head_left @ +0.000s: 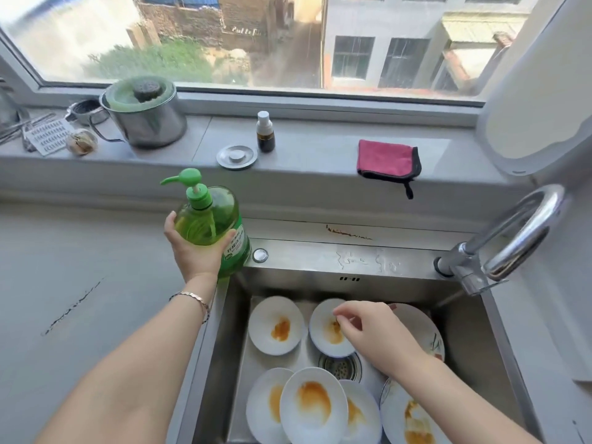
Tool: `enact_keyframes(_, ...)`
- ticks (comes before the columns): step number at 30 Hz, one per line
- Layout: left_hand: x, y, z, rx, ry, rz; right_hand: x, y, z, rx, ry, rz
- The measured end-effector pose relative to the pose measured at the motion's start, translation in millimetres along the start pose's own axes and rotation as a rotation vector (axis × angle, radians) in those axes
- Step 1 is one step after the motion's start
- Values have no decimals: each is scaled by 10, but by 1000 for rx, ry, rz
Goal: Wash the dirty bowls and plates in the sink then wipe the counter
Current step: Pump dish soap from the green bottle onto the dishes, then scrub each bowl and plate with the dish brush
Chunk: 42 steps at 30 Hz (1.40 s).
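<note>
So: soap bottle gripped at the sink's corner, basin floor crowded

Gripped the green dish-soap pump bottle (211, 219) in the left hand (195, 251), fingers and thumb wrapped round its body, right at the back-left corner of the stainless sink (474, 347). Resting on the rim or lifted off it: impossible to tell.

Hung the right hand (374, 334) low over the basin, fingers loosely curled, tips close to the thumb, nothing visible between them. Hovered above a small white bowl (323, 328) smeared orange, with a second stained bowl (275, 325) just beside it to the left. Partly hid a patterned plate (423, 325) leaning toward the right wall.

Showed the drain strainer (341, 366) uncovered between that back row and the near pile. Overlapped three stained bowls (314, 405) at the near edge, touching another patterned plate (410, 418) on their right. Left bare steel only along the left wall and under the back wall.

Arched the faucet (519, 232) over the back-right corner, clear of the dishes. Offered wide grey counter (80, 251) left of the sink.

Kept to the windowsill, well apart: a folded pink cloth (386, 158) drooping over the front edge, a round metal sink stopper (237, 157), a small spray bottle (265, 133), a lidded steel pot (144, 113).
</note>
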State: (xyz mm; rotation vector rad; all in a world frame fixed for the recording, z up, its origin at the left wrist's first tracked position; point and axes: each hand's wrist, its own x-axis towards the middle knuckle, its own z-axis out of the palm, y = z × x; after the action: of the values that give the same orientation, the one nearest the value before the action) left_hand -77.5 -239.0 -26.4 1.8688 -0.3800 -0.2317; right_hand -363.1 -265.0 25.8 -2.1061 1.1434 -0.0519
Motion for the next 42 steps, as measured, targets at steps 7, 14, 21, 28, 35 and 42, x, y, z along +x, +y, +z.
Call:
enact_keyframes(7,133,-181,-292,342,-237,-135,142,-11,72,-68,-104,34)
enact_keyframes(14,-677,48,-164,790,-947,-312,71,84,-86,-286,-373,138)
enact_keyframes(21,-1430,1414,393,854,-1356,183,-290,320,-1018,-422,-431,236)
enact_keyframes(28,-1717,2938,775,811,-1204,534,-1054,258,-2637,-297,-233,272)
enact_keyframes(35,-2078,4244,888,668,-975,867,-1765,173,-4132,-43,747,67)
enact_keyframes(42,-2306,4913,825,502,-1059,814,-1711,244,-4808,96,1054,183)
